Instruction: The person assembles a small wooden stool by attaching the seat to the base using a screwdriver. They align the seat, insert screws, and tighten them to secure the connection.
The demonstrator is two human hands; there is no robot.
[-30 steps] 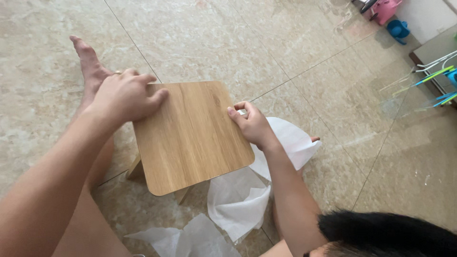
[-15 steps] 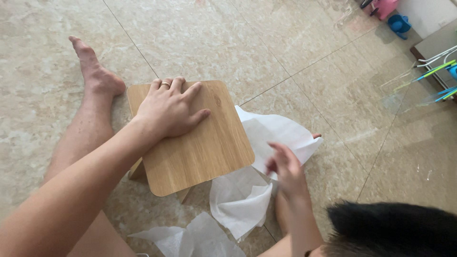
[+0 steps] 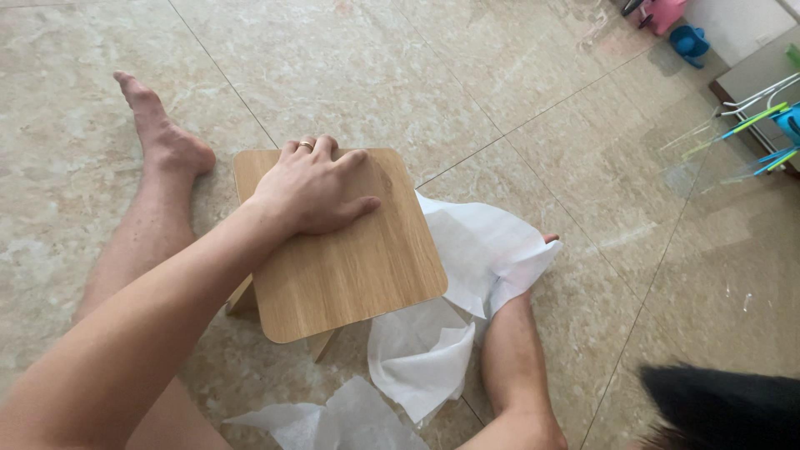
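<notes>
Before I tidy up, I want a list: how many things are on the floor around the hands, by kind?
Wooden stool: 1
White wrapping sheets: 3, though some may join out of sight
Total: 4

Support surface: polished beige stone-tile floor [image 3: 417,75] with thin dark grout lines running diagonally. Resting directly on it: a small wooden stool [image 3: 350,258] at centre, square top with rounded corners; crumpled white wrapping sheets [image 3: 467,250] at its right edge and [image 3: 333,421] near; a bare leg and foot [image 3: 158,142] at left. Far right: pink and blue items [image 3: 690,40], possibly toys, too small to tell.
</notes>
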